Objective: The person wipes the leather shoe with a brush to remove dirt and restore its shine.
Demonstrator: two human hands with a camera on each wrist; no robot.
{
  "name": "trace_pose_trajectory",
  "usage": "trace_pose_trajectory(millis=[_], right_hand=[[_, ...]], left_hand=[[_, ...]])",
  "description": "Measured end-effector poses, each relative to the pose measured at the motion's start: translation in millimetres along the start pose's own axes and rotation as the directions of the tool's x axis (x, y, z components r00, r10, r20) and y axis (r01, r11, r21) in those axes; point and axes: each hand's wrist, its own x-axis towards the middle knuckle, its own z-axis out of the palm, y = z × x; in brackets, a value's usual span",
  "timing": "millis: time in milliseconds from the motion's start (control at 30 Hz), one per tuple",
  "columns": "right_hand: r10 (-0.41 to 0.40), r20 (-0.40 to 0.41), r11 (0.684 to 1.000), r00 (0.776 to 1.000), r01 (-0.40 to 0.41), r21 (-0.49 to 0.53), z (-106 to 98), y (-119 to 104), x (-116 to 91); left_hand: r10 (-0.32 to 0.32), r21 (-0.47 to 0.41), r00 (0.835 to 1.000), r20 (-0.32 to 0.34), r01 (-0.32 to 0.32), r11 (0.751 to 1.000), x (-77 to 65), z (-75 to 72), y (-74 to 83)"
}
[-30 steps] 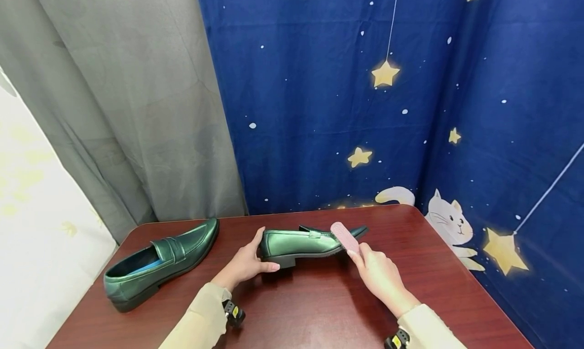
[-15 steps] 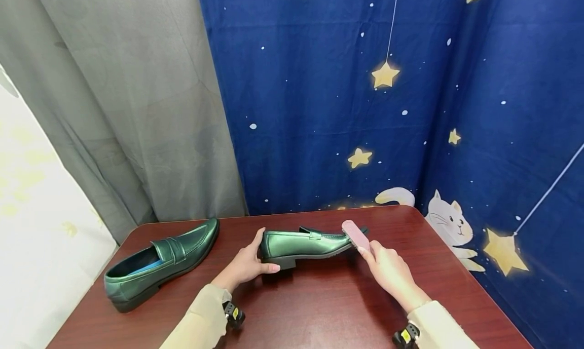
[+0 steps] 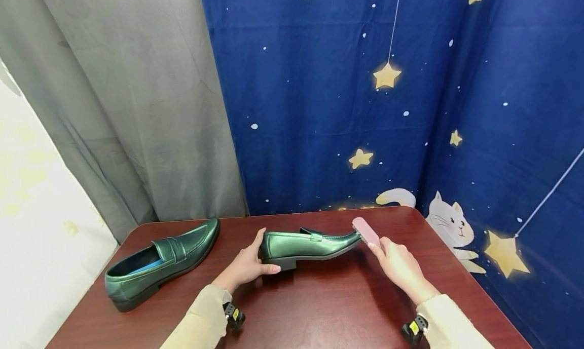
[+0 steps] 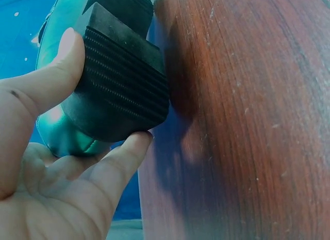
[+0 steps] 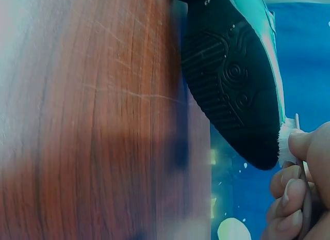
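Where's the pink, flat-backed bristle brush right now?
In the head view, the pink brush is right of centre in the right-hand grip, its bristles at the pointed toe of the central shiny green leather-look loafer.

A grey curtain [image 3: 137,101] hangs behind the red-brown table [image 3: 310,308] at its far left corner, a starry blue curtain [image 3: 310,95] at its far right.

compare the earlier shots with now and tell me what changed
The right hand has moved the brush to the right along the held shoe, out to its toe. Nothing was newly taken hold of or let go. The left hand still grips that shoe by the heel, and the other shoe stays at the left of the table.
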Motion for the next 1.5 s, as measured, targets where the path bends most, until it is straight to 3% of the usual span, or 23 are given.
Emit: trace_pose_trajectory(millis=[800,1500], right_hand=[[0.023,0.003,0.999,1.0,-0.023,-0.027,-11,12,10],[-0.008,-0.017,1.0,1.0,0.008,-0.007,0,2,5]], left_hand=[[0.019,0.01,1.0,-0.002,-0.019,1.0,-0.8,0.1,0.7],[0.006,0.015,1.0,0.005,-0.006,1.0,1.7,-0.9,-1.5]])
